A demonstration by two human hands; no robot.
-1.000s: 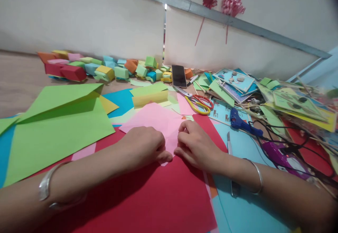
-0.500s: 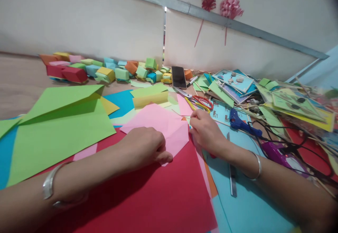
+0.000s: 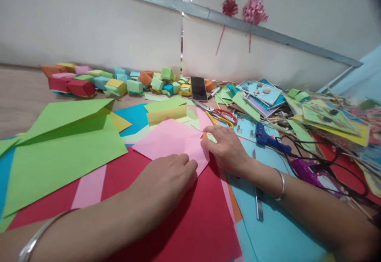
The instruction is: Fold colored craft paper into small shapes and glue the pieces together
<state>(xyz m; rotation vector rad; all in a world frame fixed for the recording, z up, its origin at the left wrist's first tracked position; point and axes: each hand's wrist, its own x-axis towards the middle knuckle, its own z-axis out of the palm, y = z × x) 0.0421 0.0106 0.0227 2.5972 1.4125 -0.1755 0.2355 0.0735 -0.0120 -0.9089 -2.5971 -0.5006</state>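
Note:
A folded sheet of pink paper lies on a large red sheet. My left hand rests over its near edge, fingers bent together against the paper; the fingertips are partly hidden. At the paper's right edge is my right hand, thumb and fingers apart, the thumb touching or just beside the pink paper. Light green folded paper spreads to the left. Beyond the pink sheet lie a yellow folded strip and scissors with red handles.
Small folded paper boxes line the back, beside a phone. On the right are a cutter blade on light blue paper, a blue glue gun, a purple device with black cords, and stacked craft pictures.
My right hand's fingers have spread from a closed pinch. My left hand has shifted along the pink paper's near edge, its thumb now out of sight. The view has shifted slightly.

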